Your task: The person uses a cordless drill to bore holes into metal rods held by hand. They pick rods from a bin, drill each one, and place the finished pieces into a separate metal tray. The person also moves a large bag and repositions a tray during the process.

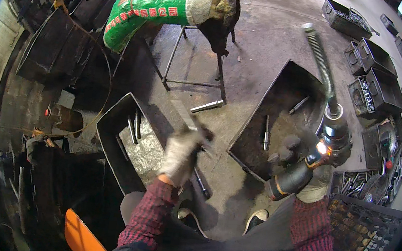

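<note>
Floor [267, 38]: grey concrete, stained and dusty, strewn with loose metal parts.
Sack [150, 6]: one woven plastic sack, green and white, bulging, lying over a thin steel-rod stand [195, 69].
Trays: two large open sheet-metal trays, dark and scuffed; the right tray [286, 86] holds at least two short steel rods, the left tray [112, 129] at least two more.
Small boxes [374, 81]: about five dark rectangular metal boxes at far right, some filled with small parts.
Power tool [315, 157]: one black, roughly cylindrical tool with an orange band, a ribbed spring-wrapped hose [319, 60] rising from it; a bright spot glows at its head, over the right tray's near edge.
Right hand [317, 182]: pale work glove, fingers wrapped around the tool body.
Left hand [179, 155]: grey-white knit glove, fingers pinching a flat, blurred metal piece [185, 113], between the two trays.
Loose rod [207, 106]: one shiny steel cylinder on the floor.
</note>
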`<state>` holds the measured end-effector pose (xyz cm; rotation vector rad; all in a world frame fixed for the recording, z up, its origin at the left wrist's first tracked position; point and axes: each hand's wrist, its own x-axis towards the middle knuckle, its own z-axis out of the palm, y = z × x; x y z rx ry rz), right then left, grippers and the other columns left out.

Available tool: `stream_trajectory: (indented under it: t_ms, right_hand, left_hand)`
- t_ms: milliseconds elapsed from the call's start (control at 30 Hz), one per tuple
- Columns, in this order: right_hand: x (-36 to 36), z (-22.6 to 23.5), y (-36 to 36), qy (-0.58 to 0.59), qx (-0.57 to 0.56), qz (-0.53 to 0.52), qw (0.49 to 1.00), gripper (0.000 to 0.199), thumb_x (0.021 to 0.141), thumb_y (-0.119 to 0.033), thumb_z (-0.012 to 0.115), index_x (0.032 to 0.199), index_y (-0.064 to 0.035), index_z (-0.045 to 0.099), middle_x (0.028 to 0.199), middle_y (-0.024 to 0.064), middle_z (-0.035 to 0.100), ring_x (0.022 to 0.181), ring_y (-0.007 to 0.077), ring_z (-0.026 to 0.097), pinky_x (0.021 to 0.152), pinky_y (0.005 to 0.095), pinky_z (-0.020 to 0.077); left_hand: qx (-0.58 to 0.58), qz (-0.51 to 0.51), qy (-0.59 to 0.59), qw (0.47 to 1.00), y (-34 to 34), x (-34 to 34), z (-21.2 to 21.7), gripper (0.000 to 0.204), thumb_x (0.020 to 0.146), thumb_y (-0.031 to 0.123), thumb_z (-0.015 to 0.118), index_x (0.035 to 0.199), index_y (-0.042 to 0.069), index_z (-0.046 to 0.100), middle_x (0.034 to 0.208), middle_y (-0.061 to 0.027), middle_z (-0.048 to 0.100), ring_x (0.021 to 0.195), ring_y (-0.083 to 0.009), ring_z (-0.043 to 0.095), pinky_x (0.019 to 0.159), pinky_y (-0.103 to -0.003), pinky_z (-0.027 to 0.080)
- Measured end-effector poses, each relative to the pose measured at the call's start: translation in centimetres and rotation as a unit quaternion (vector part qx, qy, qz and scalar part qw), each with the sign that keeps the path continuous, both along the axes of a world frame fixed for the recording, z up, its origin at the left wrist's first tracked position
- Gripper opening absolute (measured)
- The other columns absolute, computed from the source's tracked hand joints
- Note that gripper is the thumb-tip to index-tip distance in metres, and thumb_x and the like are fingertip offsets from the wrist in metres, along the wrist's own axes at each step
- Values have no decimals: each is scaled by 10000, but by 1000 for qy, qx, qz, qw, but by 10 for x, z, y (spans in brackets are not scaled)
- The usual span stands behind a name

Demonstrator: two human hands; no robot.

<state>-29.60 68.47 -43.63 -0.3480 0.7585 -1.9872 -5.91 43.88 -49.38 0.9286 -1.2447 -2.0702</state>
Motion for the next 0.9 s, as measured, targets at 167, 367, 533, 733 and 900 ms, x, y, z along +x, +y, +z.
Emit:
stream_trajectory:
  t_ms: [167, 367, 533, 733, 900]
  right_hand:
    - [4, -9, 24, -67, -64, -56, 994, 756, 761, -233, 880, 1425, -121, 535, 1231, 95, 649, 1069, 281, 640, 1031, 603, 530]
    - [9, -28, 103, -30, -60, -151, 986, 801, 900, -315, 836, 1553, -118, 415, 1422, 112, 602, 1276, 352, 625, 1099, 663, 482]
    - [30, -35, 124, 13, 21, -208, 978, 698, 959, -380, 770, 1539, -152, 455, 1303, 28, 630, 1061, 290, 636, 976, 593, 530]
    - [11, -34, 98, 267, 247, -135, 922, 653, 984, -252, 711, 1563, -106, 447, 1322, 72, 652, 1112, 262, 647, 1036, 529, 521]
    - [7, -31, 57, -2, -23, -30, 999, 714, 1002, -117, 696, 1626, -41, 358, 1470, 151, 627, 1236, 268, 656, 1110, 442, 522]
  left_hand:
    - [-485, -247, -445, 712, -72, -69, -75, 577, 995, 282, 706, 1500, 36, 572, 1174, -182, 766, 1083, -290, 744, 952, -421, 580]
    - [-526, -185, -559, 614, -158, -108, -245, 299, 1028, 169, 517, 1217, 93, 735, 1105, -199, 778, 1014, -384, 764, 910, -517, 592]
    - [-557, -214, -562, 573, -168, -139, -295, 222, 982, 234, 624, 1007, 87, 789, 972, -164, 792, 915, -350, 780, 809, -502, 613]
    - [-386, -308, -499, 712, -138, -102, -227, 353, 957, 409, 655, 1041, 100, 805, 993, -206, 786, 973, -391, 774, 828, -515, 613]
    - [-320, -267, -371, 830, -62, -113, -67, 341, 894, 306, 721, 1076, 26, 789, 1062, -252, 767, 1024, -408, 764, 862, -499, 616]
